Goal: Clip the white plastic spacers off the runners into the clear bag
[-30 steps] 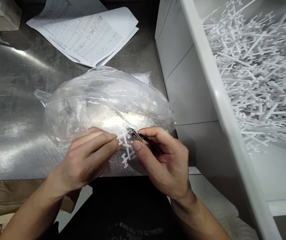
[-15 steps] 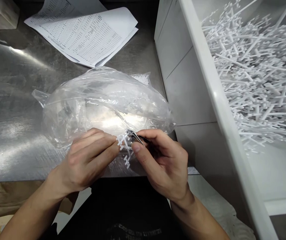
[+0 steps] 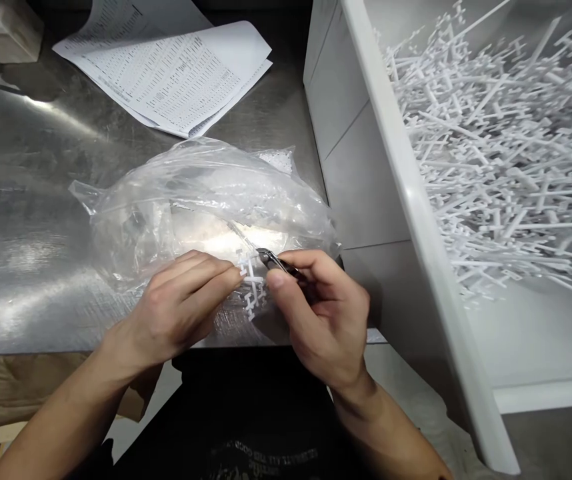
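My left hand (image 3: 186, 300) pinches the left side of a small white branched plastic sprue (image 3: 253, 283) near the front edge of the metal table. Closed around the handles of small metal nippers (image 3: 276, 259) is my right hand (image 3: 323, 300). The nippers' jaws point left, close to the upper right of the sprue; whether they touch it I cannot tell. Just beyond both hands lies a clear plastic bag (image 3: 216, 180), open toward me, with some small pieces inside it.
On the right stands a white bin (image 3: 416, 200) heaped with white plastic sprues (image 3: 511, 160); its high wall borders the work area. Printed sheets (image 3: 181, 73) lie behind the bag on the metal table (image 3: 26, 220). A pale box (image 3: 6, 30) sits at the far left.
The sprue has turned in my left hand, and its branches point differently. The nippers have shifted slightly up and now sit at its upper right. The whole view has shifted a little.
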Available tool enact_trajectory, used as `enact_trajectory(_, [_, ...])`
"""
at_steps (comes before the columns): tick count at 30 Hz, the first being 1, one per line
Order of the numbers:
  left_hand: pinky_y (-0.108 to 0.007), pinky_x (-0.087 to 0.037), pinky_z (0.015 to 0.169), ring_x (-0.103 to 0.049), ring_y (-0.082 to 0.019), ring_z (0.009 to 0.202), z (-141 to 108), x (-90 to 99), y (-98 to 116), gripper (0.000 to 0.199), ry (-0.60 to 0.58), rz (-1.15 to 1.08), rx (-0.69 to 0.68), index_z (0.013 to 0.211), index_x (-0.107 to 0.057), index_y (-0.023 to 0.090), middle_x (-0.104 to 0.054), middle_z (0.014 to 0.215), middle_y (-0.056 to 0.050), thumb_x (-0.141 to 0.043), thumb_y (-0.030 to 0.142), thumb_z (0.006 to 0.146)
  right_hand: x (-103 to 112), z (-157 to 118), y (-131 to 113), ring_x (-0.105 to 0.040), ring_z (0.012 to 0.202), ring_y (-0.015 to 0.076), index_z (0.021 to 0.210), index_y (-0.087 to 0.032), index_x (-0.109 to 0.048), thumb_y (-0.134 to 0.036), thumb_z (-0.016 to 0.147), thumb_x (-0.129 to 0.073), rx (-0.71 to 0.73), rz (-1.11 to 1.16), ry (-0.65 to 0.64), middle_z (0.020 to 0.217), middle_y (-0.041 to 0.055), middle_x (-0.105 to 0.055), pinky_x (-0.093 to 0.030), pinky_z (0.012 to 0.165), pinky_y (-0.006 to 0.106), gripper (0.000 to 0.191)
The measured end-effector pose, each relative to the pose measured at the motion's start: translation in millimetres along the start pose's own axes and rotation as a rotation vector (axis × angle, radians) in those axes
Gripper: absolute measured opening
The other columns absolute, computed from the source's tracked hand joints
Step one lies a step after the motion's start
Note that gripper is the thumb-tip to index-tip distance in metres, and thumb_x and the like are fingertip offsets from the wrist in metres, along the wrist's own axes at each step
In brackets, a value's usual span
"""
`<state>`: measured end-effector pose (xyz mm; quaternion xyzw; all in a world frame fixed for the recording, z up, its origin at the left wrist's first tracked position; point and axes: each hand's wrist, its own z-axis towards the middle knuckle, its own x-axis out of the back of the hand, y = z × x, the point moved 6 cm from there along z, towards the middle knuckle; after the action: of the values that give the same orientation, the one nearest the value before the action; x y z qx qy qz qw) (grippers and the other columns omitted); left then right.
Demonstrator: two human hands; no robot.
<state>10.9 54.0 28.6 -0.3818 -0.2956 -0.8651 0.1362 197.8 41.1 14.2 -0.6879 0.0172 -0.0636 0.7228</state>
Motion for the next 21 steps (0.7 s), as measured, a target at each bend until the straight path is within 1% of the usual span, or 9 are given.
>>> enact_trajectory(2, [-0.031,-0.063,0.083,-0.072,-0.015,0.089,-0.1,-1.0,-0.4,0.022,-0.017,-0.010,0.001,0.123,-0.069,0.018,-0.079,0.101,-0.003,-0.066,0.002,0.107,-1.1,-1.4,-3.8,-0.053,0.055,0.0173,0.106,-0.029,-0.077,-0.022,0.100,-0.081,0.043,0.006,-0.022,0.070,-0.0015,-0.064,-0.044,0.046,0.032,0.010])
enact_trajectory(4, [-0.031,-0.062,0.083,-0.072,-0.015,0.089,0.0,-0.8,0.2,0.022,-0.020,-0.009,-0.010,0.121,-0.069,0.017,-0.078,0.100,-0.004,-0.063,0.001,0.107,-3.5,-2.2,-6.3,-0.050,0.053,0.0178,0.105,-0.030,-0.078,-0.019,0.099,-0.081,0.062,-0.006,-0.064,0.067,-0.0025,-0.060,-0.043,0.046,0.034,0.013])
enact_trajectory(7, [-0.031,-0.062,0.085,-0.072,-0.016,0.091,0.1,-0.4,1.8,0.022,-0.023,-0.013,-0.027,0.121,-0.070,0.015,-0.077,0.101,-0.005,-0.061,0.001,0.107,-5.3,-1.7,-8.1,-0.048,0.051,0.0146,0.103,-0.028,-0.076,-0.019,0.099,-0.081,0.071,-0.002,-0.082,0.065,-0.0054,-0.055,-0.043,0.047,0.031,0.011])
enact_trajectory(10, [-0.031,-0.062,0.084,-0.072,-0.015,0.089,0.4,-0.6,2.6,0.020,-0.032,-0.017,-0.018,0.120,-0.070,0.016,-0.077,0.100,-0.004,-0.061,0.003,0.109,-5.5,-1.0,-9.6,-0.047,0.051,0.0119,0.103,-0.026,-0.076,-0.020,0.100,-0.082,0.090,0.007,-0.082,0.065,-0.0072,-0.053,-0.042,0.046,0.027,0.009])
enact_trajectory(13, [-0.031,-0.061,0.083,-0.071,-0.015,0.086,1.0,0.0,3.5,0.017,-0.023,-0.010,-0.017,0.116,-0.069,0.018,-0.076,0.097,-0.002,-0.062,0.005,0.109,-5.7,-1.4,-10.5,-0.048,0.052,0.0127,0.104,-0.026,-0.075,-0.018,0.099,-0.081,0.084,0.002,-0.095,0.066,-0.0069,-0.054,-0.043,0.047,0.028,0.011])
enact_trajectory(16, [-0.031,-0.060,0.081,-0.069,-0.015,0.085,1.4,-0.1,4.7,0.014,-0.022,-0.012,-0.035,0.113,-0.067,0.018,-0.074,0.095,-0.003,-0.059,0.007,0.111,-6.3,-3.2,-11.7,-0.049,0.052,0.0140,0.104,-0.028,-0.075,-0.016,0.098,-0.080,0.071,-0.009,-0.113,0.066,-0.0062,-0.055,-0.044,0.047,0.030,0.013])
enact_trajectory(19, [-0.031,-0.060,0.082,-0.068,-0.015,0.085,2.0,-1.2,5.5,0.014,-0.034,0.005,-0.044,0.115,-0.067,0.018,-0.073,0.094,-0.002,-0.057,0.009,0.112,-5.4,-6.0,-10.8,-0.049,0.052,0.0148,0.105,-0.029,-0.076,-0.017,0.099,-0.080,0.043,-0.021,-0.087,0.067,-0.0060,-0.056,-0.044,0.047,0.032,0.014])
enact_trajectory(21, [-0.032,-0.060,0.082,-0.068,-0.015,0.083,3.3,-1.6,6.8,0.014,-0.035,0.015,-0.049,0.117,-0.068,0.018,-0.073,0.092,-0.002,-0.057,0.010,0.112,-4.8,-7.8,-9.1,-0.051,0.053,0.0159,0.108,-0.030,-0.076,-0.017,0.099,-0.081,0.020,-0.029,-0.063,0.069,-0.0050,-0.060,-0.046,0.048,0.033,0.017])
